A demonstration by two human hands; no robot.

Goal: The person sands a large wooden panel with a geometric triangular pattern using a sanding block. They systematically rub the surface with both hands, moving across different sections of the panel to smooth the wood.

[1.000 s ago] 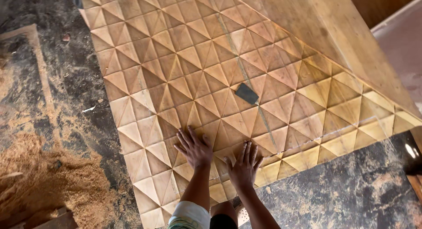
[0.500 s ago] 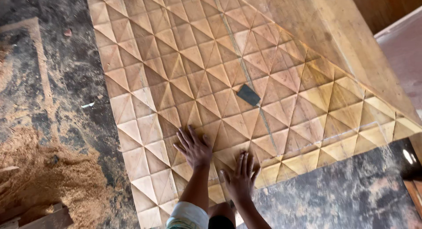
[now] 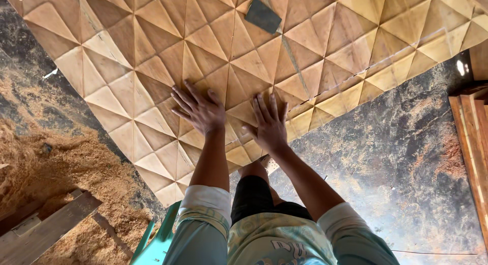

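A large wooden panel (image 3: 152,51) carved with raised triangular facets lies across the floor. My left hand (image 3: 199,108) rests flat on it with the fingers spread, near its lower edge. My right hand (image 3: 268,123) presses flat beside it, fingers apart, about a hand's width to the right. Neither hand holds anything. A small dark rectangular piece, like sandpaper (image 3: 263,15), lies loose on the panel above my hands.
A sawdust pile (image 3: 56,173) covers the dark mottled floor (image 3: 396,158) at the left. A wooden plank (image 3: 46,229) lies at the bottom left, stacked boards (image 3: 473,128) at the right edge. A green stool edge (image 3: 157,239) shows by my legs.
The view has tilted down and moved closer, so the panel and dark piece sit higher in frame. My arms, shirt and legs now show. Both hands stay flat on the panel.
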